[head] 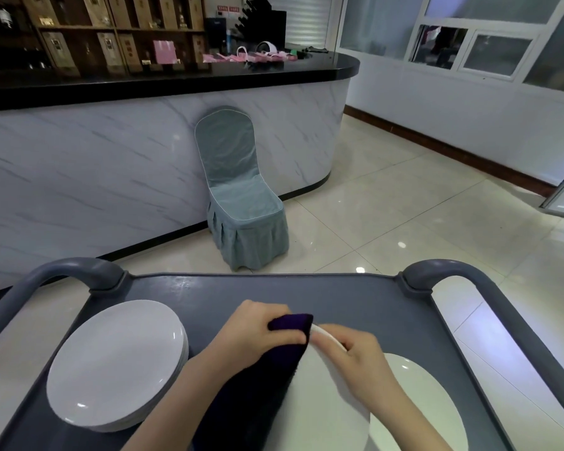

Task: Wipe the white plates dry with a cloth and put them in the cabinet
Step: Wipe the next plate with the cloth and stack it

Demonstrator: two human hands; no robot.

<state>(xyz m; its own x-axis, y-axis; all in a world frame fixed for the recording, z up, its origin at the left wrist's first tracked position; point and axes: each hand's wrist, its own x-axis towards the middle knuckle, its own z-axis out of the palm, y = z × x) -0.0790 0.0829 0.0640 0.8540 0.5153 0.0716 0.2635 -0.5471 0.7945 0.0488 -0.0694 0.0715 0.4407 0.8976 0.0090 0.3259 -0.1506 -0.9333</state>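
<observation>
Grey cart top on glossy tiled floor, facing marble-fronted counter, blue-covered chair. Left hand curled round purple cloth, pressed on tilted white plate; right hand pinching rim. Plate stack at left. Wall signs unreadable.

Held plate partly behind cloth

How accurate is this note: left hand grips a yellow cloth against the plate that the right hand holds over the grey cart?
One error: the head view shows the cloth is dark purple, not yellow. The left hand does grip it against the plate that the right hand holds over the grey cart.
</observation>
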